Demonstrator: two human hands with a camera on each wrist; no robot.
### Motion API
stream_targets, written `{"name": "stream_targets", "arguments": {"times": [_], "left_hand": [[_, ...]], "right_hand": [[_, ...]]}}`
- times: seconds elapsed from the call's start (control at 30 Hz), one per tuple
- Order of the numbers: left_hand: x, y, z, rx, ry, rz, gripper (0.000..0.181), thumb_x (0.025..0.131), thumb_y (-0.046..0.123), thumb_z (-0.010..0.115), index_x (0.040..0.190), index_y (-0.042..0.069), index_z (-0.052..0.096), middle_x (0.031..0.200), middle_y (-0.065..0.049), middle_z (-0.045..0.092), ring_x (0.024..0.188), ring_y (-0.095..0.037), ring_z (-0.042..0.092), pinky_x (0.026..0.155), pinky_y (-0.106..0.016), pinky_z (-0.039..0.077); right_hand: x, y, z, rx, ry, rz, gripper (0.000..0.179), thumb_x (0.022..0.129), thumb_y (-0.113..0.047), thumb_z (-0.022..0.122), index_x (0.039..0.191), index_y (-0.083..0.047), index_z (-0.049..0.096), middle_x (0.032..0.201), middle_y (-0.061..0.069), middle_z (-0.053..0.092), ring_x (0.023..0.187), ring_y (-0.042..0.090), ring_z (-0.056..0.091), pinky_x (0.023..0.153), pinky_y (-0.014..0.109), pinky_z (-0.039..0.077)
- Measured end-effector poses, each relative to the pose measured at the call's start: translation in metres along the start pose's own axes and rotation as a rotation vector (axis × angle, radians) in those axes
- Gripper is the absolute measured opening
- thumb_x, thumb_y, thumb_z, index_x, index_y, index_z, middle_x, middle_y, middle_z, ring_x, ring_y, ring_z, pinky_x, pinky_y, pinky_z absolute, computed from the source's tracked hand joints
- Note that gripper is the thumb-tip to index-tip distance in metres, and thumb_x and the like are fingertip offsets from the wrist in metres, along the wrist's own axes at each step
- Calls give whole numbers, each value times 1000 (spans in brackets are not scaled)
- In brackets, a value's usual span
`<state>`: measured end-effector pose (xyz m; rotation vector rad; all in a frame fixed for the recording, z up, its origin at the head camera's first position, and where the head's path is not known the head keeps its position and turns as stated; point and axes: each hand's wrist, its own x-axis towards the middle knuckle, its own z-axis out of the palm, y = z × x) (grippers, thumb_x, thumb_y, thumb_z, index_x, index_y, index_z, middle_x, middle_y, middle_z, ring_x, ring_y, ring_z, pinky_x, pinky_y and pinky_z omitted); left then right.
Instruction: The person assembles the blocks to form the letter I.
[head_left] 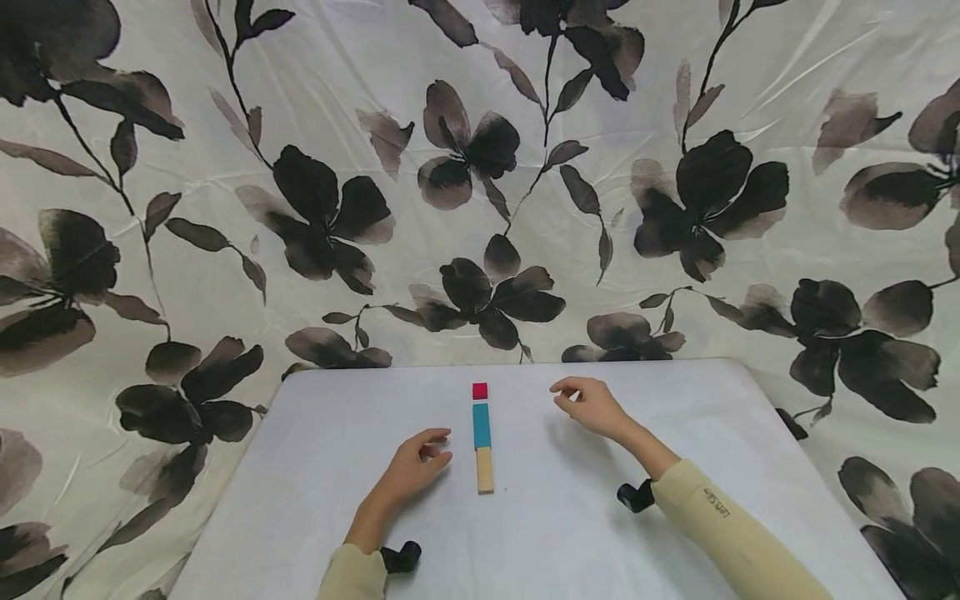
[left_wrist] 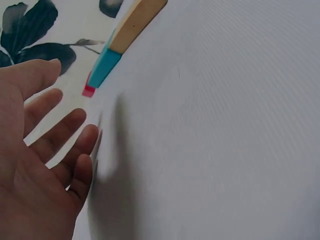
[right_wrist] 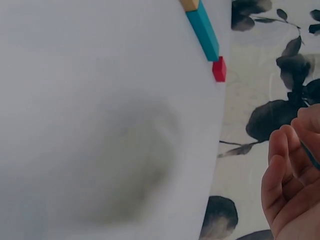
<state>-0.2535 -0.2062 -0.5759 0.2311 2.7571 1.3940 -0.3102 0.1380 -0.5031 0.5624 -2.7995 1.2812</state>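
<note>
A red block (head_left: 480,391), a teal block (head_left: 482,426) and a bare wood block (head_left: 485,471) form a row on the white table. Teal meets wood end to end; a thin white gap shows before the red one in the head view. To the left of the row, the left hand (head_left: 417,463) hovers with loosely bent fingers, holding nothing. In the left wrist view its fingers (left_wrist: 55,135) are spread apart. The right hand (head_left: 588,406) is raised at the right, apart from the blocks, its fingers gently bent and no object seen in it.
The white table (head_left: 300,500) ends at a far edge just beyond the red block. Behind it hangs a pale cloth (head_left: 570,317) with dark flowers. A black wrist device (head_left: 636,496) sits by the right sleeve, another wrist device (head_left: 401,557) by the left.
</note>
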Motion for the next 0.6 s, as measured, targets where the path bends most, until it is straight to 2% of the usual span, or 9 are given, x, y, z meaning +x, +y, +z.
{"name": "stream_targets", "arguments": {"times": [0.23,0.33,0.43,0.6], "left_hand": [[-14,-6,-24,10,-42,25,39,94,24,67,131,15,60,123,-3,62,103,-18,58,89,-42,48],[-30,-8,-45,44,-59,12,39,94,23,66,132,16,59,124,-5,61,107,-22,57,89,-44,47],[-47,-8,-73,132,-43,-14,40,93,21,67,132,15,59,125,-6,61,110,-26,57,90,-47,47],[-67,-4,-117,363,-13,-36,43,92,29,69,131,15,59,127,-6,60,111,-30,58,86,-50,49]], "right_hand": [[-21,7,-25,-16,-8,-13,17,92,-12,65,108,-11,71,91,-2,65,68,16,53,60,31,48],[-29,10,-37,-51,-14,-26,17,93,-12,65,108,-12,71,91,-3,65,69,15,52,61,30,47],[-37,11,-51,-90,-15,-52,18,93,-12,64,110,-11,70,93,-3,66,73,14,54,63,30,48],[-49,10,-78,-160,49,-103,21,92,-10,65,113,-5,69,102,5,67,85,19,60,70,35,51]]}}
